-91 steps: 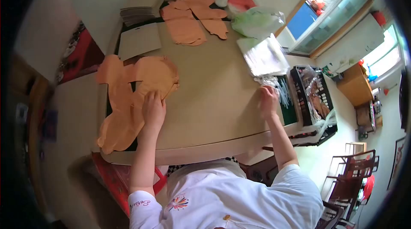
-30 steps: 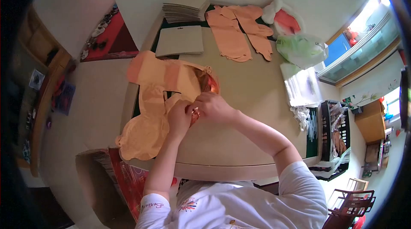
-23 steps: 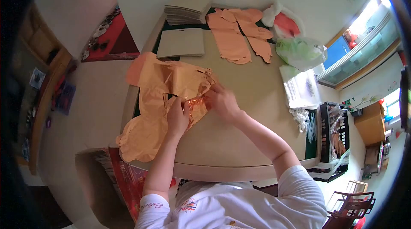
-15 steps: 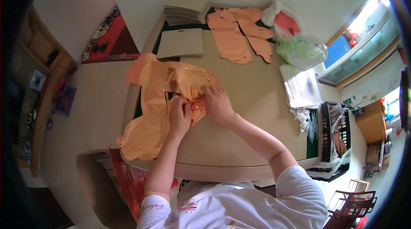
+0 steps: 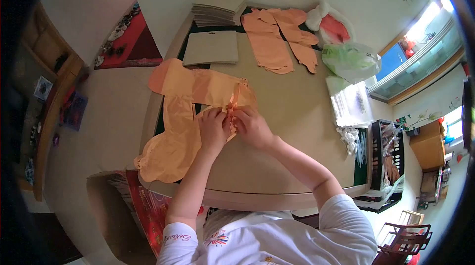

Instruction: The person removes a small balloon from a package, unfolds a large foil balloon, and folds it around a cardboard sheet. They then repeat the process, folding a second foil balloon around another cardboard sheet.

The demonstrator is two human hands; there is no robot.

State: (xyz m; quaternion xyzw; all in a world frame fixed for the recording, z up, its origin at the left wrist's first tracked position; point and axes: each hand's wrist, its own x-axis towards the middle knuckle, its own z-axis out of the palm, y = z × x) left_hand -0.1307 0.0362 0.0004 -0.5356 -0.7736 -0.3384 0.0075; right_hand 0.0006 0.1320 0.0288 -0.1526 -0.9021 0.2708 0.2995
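Observation:
A flat, uninflated orange foil balloon (image 5: 180, 116) lies spread over the left half of the table, its rounded lower end near the table's front left edge. My left hand (image 5: 214, 127) is closed on its gathered part, fingers bent. Close beside it, my right hand (image 5: 251, 126) pinches the same bunched foil, and the fingertips of both hands nearly meet. A shiny folded ridge of the foil runs up from between them. What exactly lies under the fingertips is hidden.
More flat foil balloons (image 5: 269, 42) lie at the back. Grey card sheets (image 5: 213, 47) and a card stack (image 5: 217, 7) stand back left. To the right are a green-white plastic bag (image 5: 351, 62), clear sleeves (image 5: 349, 101), white ties (image 5: 349, 136) and a black crate (image 5: 388, 153).
My hands have come closer together. The crumpled foil by my right hand is flatter, and the balloon's upper part lies smoother. My left hand has shifted slightly right.

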